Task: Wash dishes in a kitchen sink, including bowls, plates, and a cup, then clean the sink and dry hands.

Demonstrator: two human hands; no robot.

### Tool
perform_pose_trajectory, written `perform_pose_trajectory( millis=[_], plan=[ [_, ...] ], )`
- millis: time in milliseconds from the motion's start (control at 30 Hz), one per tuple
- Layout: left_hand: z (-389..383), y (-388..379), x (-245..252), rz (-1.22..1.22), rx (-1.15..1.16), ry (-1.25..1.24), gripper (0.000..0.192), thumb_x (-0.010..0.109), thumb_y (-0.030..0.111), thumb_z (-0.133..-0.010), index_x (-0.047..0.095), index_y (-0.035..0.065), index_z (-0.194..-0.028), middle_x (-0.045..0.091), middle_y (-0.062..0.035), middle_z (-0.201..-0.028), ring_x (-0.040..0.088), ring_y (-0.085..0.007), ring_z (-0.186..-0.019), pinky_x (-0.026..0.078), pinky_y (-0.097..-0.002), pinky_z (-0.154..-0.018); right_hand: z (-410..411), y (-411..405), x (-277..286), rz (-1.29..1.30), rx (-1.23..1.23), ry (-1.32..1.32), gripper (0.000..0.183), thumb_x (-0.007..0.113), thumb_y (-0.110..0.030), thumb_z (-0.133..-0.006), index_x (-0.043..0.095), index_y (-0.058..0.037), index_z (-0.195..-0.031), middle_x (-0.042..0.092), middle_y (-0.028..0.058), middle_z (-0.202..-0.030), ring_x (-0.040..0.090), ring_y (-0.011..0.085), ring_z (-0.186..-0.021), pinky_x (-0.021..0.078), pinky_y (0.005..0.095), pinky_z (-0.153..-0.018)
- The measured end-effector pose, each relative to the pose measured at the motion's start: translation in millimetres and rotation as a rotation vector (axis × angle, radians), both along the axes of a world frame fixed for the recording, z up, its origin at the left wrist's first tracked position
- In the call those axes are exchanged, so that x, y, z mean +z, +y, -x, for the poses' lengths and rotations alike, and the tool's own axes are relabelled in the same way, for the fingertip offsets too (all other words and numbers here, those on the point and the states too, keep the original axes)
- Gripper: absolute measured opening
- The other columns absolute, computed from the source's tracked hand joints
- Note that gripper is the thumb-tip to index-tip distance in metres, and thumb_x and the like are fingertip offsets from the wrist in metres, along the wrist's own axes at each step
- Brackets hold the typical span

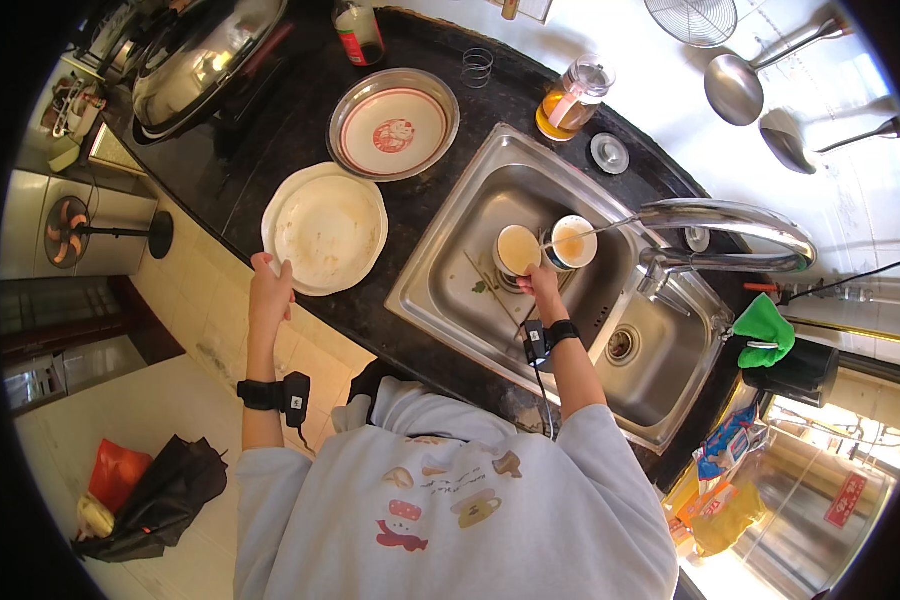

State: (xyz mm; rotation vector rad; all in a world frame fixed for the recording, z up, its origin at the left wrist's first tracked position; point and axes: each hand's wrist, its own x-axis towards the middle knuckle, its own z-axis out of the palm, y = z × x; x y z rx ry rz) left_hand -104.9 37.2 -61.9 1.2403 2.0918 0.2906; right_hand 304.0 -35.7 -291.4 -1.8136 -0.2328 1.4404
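My left hand (271, 291) pinches the near rim of a white scalloped dish (328, 229) at the counter's front edge; brownish residue marks its inside. In the larger sink basin (465, 225), my right hand (541, 285) grips the near rim of a small bowl (515, 246) filled with cloudy, tan liquid. Touching or nearly touching it on the right is a second small bowl (574, 241), dark patterned outside, also with tan liquid. The chrome faucet (720, 214) reaches over them, and a thin stream appears to run from its spout. Chopsticks (501, 300) and a green leaf scrap (480, 287) lie on the basin floor.
A steel-rimmed plate with a red print (394, 127) sits behind the dish. Farther back are a bottle (358, 34), a wire coil (477, 67) and a glass jug of amber liquid (574, 101). A lidded wok (202, 67) stands left; a green cloth (765, 334) hangs right.
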Motion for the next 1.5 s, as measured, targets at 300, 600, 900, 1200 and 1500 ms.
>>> perform_pose_trajectory(
  millis=[300, 600, 900, 1200, 1500],
  plan=[
    [-88, -6, 18, -0.277, -0.413, -0.333, 0.019, 0.048, 0.023, -0.086, 0.050, 0.0053, -0.093, 0.051, -0.0070, -0.054, 0.048, -0.0114, -0.047, 0.037, -0.0280, -0.045, -27, -13, 17, 0.074, 0.046, 0.345, 0.011, 0.049, -0.010, -0.075, 0.053, -0.0015, -0.071, 0.053, 0.0026, -0.056, 0.040, 0.0063, -0.039, 0.0354, 0.0180, -0.037],
    [-190, -26, -26, -0.026, -0.845, -0.143, 0.052, 0.038, 0.051, -0.084, 0.052, 0.0038, -0.097, 0.060, -0.0167, -0.075, 0.058, -0.0328, -0.067, 0.045, -0.0381, -0.060, 6, -34, 76, 0.108, 0.238, 1.220, 0.033, 0.035, -0.017, -0.091, 0.047, 0.0112, -0.103, 0.034, -0.0061, -0.047, 0.028, -0.0006, -0.034, 0.0261, 0.0125, -0.032],
    [-199, -27, -21, 0.079, -0.807, -0.113, 0.068, 0.038, 0.062, -0.077, 0.053, -0.0033, -0.090, 0.058, -0.0200, -0.066, 0.059, -0.0339, -0.069, 0.044, -0.0387, -0.060, 32, -42, 96, 0.103, 0.316, 1.344, 0.032, 0.034, -0.014, -0.091, 0.043, 0.0137, -0.105, 0.031, -0.0066, -0.046, 0.027, -0.0013, -0.033, 0.0238, 0.0130, -0.030],
    [-191, -23, -27, 0.184, -0.840, -0.053, 0.067, 0.041, 0.059, -0.077, 0.048, -0.0061, -0.093, 0.056, -0.0166, -0.064, 0.059, -0.0252, -0.055, 0.045, -0.0330, -0.043, 40, -41, 100, 0.005, 0.516, 0.987, 0.030, 0.045, -0.020, -0.086, 0.050, 0.0068, -0.098, 0.037, -0.0041, -0.049, 0.032, 0.0015, -0.036, 0.0285, 0.0153, -0.035],
    [-164, -26, -47, 0.239, -0.431, -0.754, 0.036, 0.040, 0.028, -0.081, 0.043, 0.0003, -0.103, 0.051, -0.0084, -0.061, 0.048, -0.0156, -0.041, 0.045, -0.0281, -0.038, 3, -29, 163, -0.029, 0.473, 0.355, 0.023, 0.049, -0.026, -0.083, 0.055, -0.0034, -0.087, 0.058, 0.0061, -0.070, 0.054, 0.0109, -0.054, 0.0452, 0.0196, -0.051]
  ],
)
